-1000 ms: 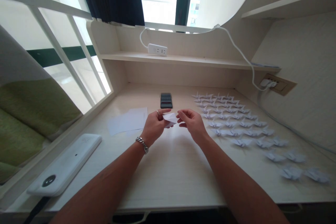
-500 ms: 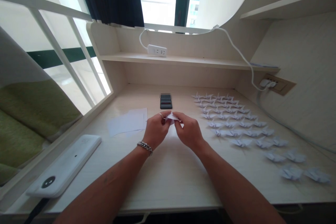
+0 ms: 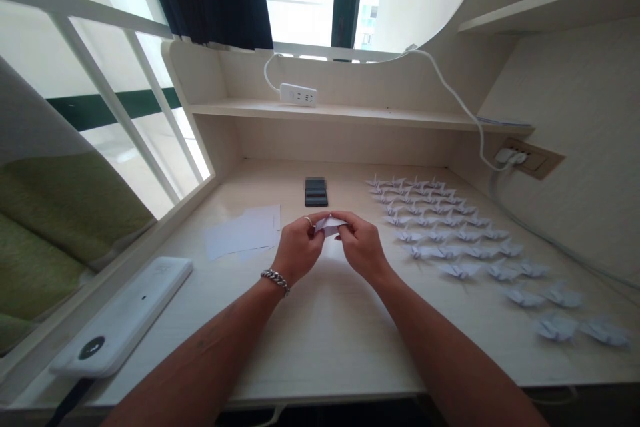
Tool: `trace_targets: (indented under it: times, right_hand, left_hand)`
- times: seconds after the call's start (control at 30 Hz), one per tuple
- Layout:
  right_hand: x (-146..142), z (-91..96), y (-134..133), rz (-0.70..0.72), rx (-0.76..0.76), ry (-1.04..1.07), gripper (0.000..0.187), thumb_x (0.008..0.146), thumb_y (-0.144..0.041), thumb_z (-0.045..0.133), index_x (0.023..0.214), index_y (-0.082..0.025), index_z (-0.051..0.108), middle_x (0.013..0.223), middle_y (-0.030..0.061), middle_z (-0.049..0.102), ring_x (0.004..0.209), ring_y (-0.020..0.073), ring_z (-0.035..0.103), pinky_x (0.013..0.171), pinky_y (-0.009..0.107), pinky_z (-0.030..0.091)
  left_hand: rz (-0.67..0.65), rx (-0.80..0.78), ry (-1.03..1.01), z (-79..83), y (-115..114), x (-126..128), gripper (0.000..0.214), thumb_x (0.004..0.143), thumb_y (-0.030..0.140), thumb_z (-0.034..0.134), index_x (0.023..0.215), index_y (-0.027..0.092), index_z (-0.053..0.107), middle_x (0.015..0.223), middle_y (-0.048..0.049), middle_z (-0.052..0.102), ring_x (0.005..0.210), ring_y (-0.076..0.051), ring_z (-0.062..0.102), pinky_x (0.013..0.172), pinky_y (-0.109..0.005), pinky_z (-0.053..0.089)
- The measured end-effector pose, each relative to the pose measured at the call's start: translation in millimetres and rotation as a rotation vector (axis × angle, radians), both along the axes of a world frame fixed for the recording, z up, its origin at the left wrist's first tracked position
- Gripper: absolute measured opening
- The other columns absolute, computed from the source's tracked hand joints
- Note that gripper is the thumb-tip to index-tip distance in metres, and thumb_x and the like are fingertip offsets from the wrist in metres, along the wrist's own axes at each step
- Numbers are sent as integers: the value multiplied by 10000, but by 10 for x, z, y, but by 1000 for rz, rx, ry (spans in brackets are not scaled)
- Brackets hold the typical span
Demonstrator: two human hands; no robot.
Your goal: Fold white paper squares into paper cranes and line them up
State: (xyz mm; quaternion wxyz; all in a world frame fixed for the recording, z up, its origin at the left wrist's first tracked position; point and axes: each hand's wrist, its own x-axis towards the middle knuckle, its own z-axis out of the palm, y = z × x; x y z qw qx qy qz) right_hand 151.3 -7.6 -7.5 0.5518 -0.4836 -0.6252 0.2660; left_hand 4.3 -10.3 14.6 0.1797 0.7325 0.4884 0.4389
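Note:
A small folded piece of white paper is held above the middle of the desk. My left hand, with a ring and a metal bracelet, pinches its left side. My right hand pinches its right side, fingers pressed together over the fold. Both hands touch each other around the paper. Most of the paper is hidden by my fingers.
Several white paper cranes lie in rows on the right of the desk. Loose white sheets lie to the left, a dark small box behind the hands, a white flat device at front left. A power strip sits on the shelf.
My hands have come closer together over the folded paper, and my right hand has closed onto it. The paper looks flatter and more hidden now.

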Motion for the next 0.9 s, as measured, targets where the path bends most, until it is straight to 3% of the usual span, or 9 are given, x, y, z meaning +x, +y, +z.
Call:
trace_targets:
  times: [0.13,0.3,0.57,0.7,0.9]
  right_hand:
    - [-5,35,3,21,-54,105,353,792,-189,509,1084,-221,705,1055,55,726,868,206,685,739,343,594]
    - [-11,38,48,63,-183,327,326,772,-269,597,1078,-190,676,973,60,731,799,194,692,689,332,599]
    - [-45,110,-106,40,25,-21,225,867,-336,584,1016,-227,712,974,64,748,853,220,702,766,350,548]
    - [-40,136,-91,168,-48,170,290,811,-412,672,1008,-204,708,997,79,740,906,229,692,762,340,550]
    - [-37,168,-40,238,-242,520,403,742,-534,708,929,-178,701,904,74,732,784,199,687,631,301,550]
  left_hand:
    - [-20,5,19,-10,11,-6,389,804,146,565,1163,204,703,789,-16,741,608,-138,607,639,-249,485]
    - [-72,-31,-34,-26,19,-5,357,828,173,567,1167,172,681,946,-68,757,784,-169,690,750,-269,542]
    - [-11,-112,-130,-16,45,-17,187,802,252,642,974,187,678,800,-44,734,698,-175,672,659,-284,523]
    - [-29,-185,-299,-37,98,-43,208,768,293,695,931,167,669,752,-44,723,667,-170,660,606,-272,500]
    - [-35,-284,-576,-23,133,-36,305,691,378,785,831,126,687,730,-58,723,657,-159,653,602,-260,502]
